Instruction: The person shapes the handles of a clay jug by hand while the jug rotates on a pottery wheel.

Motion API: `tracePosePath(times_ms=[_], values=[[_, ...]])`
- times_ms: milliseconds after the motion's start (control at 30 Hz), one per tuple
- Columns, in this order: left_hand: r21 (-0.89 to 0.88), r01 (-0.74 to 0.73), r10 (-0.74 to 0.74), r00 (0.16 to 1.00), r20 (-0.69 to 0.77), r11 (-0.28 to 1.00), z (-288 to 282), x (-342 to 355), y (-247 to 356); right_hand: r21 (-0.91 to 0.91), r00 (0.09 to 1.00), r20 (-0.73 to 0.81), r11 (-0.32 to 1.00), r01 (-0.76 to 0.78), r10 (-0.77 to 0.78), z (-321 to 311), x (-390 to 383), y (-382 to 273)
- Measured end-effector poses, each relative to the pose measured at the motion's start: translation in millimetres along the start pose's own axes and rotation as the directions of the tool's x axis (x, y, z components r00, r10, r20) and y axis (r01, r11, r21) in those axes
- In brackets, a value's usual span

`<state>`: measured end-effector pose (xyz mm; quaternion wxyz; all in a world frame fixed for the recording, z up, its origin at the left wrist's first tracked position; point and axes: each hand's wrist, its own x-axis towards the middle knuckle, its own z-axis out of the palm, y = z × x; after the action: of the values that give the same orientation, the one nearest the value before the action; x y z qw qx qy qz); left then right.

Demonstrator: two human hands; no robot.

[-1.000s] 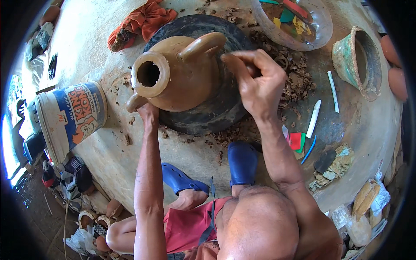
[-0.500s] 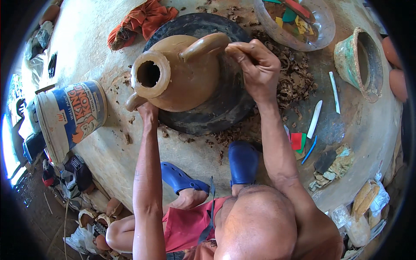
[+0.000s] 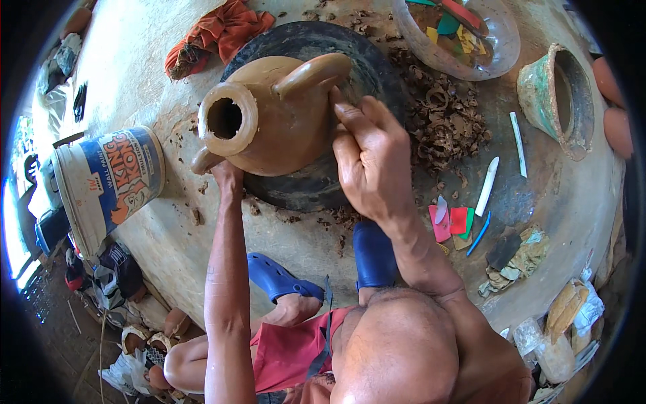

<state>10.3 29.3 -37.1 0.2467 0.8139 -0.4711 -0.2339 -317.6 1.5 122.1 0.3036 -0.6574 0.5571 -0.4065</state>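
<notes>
A brown clay jug (image 3: 289, 128) with two handles lies tilted on a dark round wheel (image 3: 306, 195), its round mouth facing left and slightly down. My left hand (image 3: 227, 174) is at the lower handle (image 3: 204, 160), holding the jug there; its fingers are mostly hidden behind the clay. Just below the upper handle (image 3: 315, 73), my right hand (image 3: 373, 151) is beside the jug's body. Its index finger reaches out to the wall, and the thumb is apart from it. Nothing shows in my right hand.
Clay shavings (image 3: 447, 124) heap right of the wheel. A clear basin (image 3: 508, 50) holds water and coloured scraps. Around are a paint bucket (image 3: 114, 182), an orange cloth (image 3: 225, 34), a crusted pot (image 3: 538, 91), a white tool (image 3: 488, 185), and coloured pieces (image 3: 458, 220).
My right hand has left the upper handle's end, moving down and left to the jug's body, and its pinch has loosened. My left hand stays at the lower handle.
</notes>
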Motion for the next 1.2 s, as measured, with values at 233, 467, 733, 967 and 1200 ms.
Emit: tracePosePath(times_ms=[233, 467, 733, 967, 1200], values=[[0.048, 0.061, -0.063, 0.997, 0.038, 0.997, -5.9, 4.4, -1.7, 0.212, 0.976, -0.212, 0.977, -0.009, 0.055, -13.8, 16.7, 32.1], [0.070, -0.015, 0.014, 1.000, 0.012, 0.997, -5.7, 4.4, 16.0, 0.467, 0.991, -0.131, 0.880, 0.084, -0.024, 17.9, 43.6, 67.8], [-0.044, -0.133, 0.136, 0.988, 0.077, 0.990, -18.2, 36.4, -12.9, -0.027, 0.788, -0.106, 0.794, 0.607, -0.606, -12.4, 92.3, 83.8], [-0.104, -0.127, 0.132, 0.990, 0.043, 0.987, -7.9, 38.4, -14.0, -0.116, 0.596, 0.046, 0.589, 0.800, -0.801, -56.1, 106.4, 53.8], [-0.126, -0.122, 0.122, 0.992, -0.013, 0.984, -8.0, 33.4, -9.3, 0.096, 0.659, -0.269, 0.661, 0.744, -0.702, -54.3, 92.1, 23.3]])
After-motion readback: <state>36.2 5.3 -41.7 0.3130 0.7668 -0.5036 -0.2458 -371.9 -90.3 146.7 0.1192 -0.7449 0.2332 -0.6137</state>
